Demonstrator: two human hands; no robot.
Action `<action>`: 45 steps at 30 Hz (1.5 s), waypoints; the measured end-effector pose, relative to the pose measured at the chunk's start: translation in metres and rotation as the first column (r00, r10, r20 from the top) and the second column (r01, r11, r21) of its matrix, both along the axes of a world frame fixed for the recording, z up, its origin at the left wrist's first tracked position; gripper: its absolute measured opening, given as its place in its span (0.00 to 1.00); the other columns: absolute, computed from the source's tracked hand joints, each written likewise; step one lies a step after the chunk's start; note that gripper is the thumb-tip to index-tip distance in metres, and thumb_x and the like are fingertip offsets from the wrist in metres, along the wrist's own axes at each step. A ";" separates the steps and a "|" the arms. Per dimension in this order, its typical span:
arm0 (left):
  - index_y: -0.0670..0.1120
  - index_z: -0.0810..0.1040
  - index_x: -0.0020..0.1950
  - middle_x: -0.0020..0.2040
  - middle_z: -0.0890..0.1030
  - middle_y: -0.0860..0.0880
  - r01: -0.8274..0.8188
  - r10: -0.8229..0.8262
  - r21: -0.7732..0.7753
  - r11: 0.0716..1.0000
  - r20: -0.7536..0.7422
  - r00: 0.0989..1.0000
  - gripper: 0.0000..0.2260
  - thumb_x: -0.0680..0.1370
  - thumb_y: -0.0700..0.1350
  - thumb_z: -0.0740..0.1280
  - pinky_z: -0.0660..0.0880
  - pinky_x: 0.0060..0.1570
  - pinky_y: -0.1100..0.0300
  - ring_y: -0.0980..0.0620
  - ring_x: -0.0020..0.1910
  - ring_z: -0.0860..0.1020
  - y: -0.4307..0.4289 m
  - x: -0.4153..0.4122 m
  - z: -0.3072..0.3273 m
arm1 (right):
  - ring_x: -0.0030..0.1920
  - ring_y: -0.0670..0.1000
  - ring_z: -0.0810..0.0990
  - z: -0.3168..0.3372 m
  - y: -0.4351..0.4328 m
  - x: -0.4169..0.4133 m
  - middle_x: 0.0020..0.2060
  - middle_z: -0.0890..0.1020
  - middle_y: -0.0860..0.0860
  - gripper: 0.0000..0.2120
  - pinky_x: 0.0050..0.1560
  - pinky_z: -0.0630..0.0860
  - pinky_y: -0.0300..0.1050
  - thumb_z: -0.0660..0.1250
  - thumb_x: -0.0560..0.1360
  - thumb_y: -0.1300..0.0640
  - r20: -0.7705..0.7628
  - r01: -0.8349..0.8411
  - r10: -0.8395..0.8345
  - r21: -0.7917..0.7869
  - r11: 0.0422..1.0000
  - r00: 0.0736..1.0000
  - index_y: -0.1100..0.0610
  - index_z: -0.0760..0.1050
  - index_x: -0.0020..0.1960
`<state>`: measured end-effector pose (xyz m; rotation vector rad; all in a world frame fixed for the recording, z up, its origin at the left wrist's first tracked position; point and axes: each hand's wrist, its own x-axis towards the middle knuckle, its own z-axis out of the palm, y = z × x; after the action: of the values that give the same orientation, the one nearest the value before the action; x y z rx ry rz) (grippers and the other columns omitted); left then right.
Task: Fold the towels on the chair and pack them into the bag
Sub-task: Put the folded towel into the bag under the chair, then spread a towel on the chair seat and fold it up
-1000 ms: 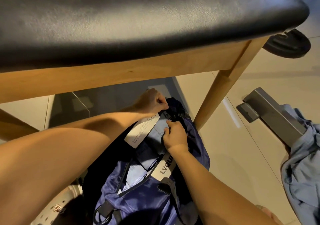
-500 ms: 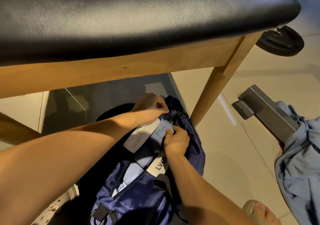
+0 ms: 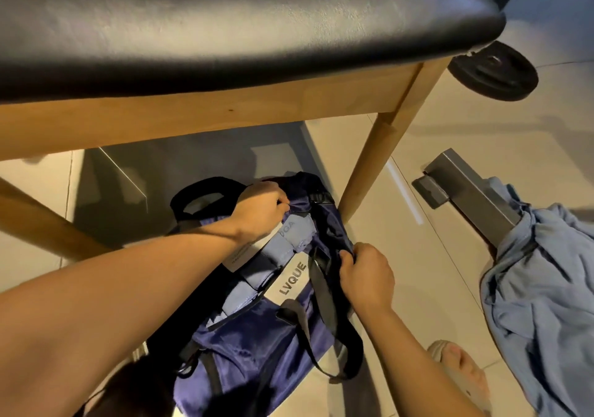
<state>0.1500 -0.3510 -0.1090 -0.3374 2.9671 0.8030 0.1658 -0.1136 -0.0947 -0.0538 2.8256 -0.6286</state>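
Bag (image 3: 257, 352), one, navy, holds folded blue towels (image 3: 295, 240), count unclear; left hand (image 3: 260, 208) and right hand (image 3: 366, 275) each pinch its rim.

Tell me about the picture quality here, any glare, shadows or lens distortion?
Head view: dim, warm lighting; soft glare on the black chair seat; wide-angle distortion bows its wooden rail; the bag lies in the chair's shadow; a bright streak reflects off the floor tile.

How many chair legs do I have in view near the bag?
2. One wooden leg stands just right of the bag; the other leg slants in from the left edge. Further legs may be hidden by the seat.
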 end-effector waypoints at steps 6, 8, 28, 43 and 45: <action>0.45 0.87 0.48 0.45 0.83 0.51 0.036 -0.034 0.134 0.990 -0.019 0.999 0.06 0.80 0.44 0.70 0.67 0.43 0.60 0.52 0.42 0.76 0.035 -0.007 0.002 | 0.33 0.52 0.66 -0.004 0.067 0.009 0.30 0.69 0.55 0.20 0.37 0.64 0.47 0.64 0.81 0.56 0.419 0.084 0.093 -0.386 0.919 0.903 0.65 0.67 0.35; 0.45 0.87 0.48 0.46 0.84 0.51 0.082 -0.076 0.172 0.982 -0.041 0.996 0.05 0.79 0.43 0.71 0.68 0.45 0.60 0.53 0.44 0.77 0.048 -0.007 0.001 | 0.36 0.54 0.72 0.000 0.085 0.016 0.36 0.75 0.59 0.18 0.37 0.73 0.47 0.62 0.83 0.57 0.552 0.140 0.137 -0.430 0.892 0.822 0.71 0.72 0.42; 0.48 0.86 0.46 0.47 0.86 0.48 0.231 -0.222 -0.057 0.971 0.138 0.965 0.05 0.77 0.45 0.69 0.80 0.46 0.49 0.45 0.46 0.82 0.097 0.032 0.040 | 0.37 0.58 0.85 0.030 0.130 0.080 0.44 0.84 0.65 0.07 0.36 0.83 0.48 0.65 0.80 0.65 0.673 0.536 -0.240 -0.272 0.799 0.699 0.71 0.79 0.51; 0.48 0.84 0.55 0.48 0.83 0.50 0.373 -0.425 0.312 0.874 0.119 0.897 0.09 0.78 0.50 0.72 0.79 0.51 0.53 0.50 0.47 0.80 0.319 -0.033 0.055 | 0.28 0.52 0.61 0.040 0.301 -0.023 0.27 0.65 0.53 0.17 0.30 0.56 0.45 0.62 0.78 0.65 -0.035 0.481 -0.491 -0.151 0.863 0.870 0.58 0.63 0.33; 0.47 0.82 0.58 0.49 0.83 0.49 0.321 -0.410 0.401 0.858 0.158 0.898 0.13 0.77 0.51 0.73 0.79 0.50 0.52 0.49 0.45 0.81 0.358 -0.048 0.048 | 0.33 0.56 0.69 0.038 0.342 -0.031 0.39 0.74 0.56 0.06 0.31 0.62 0.46 0.62 0.79 0.63 -0.134 0.534 -0.532 -0.030 0.845 0.836 0.58 0.75 0.44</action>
<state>0.1021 0.0066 -0.0609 0.1454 2.4684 1.1379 0.1347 0.2283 -0.0569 0.7504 2.9771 -0.7425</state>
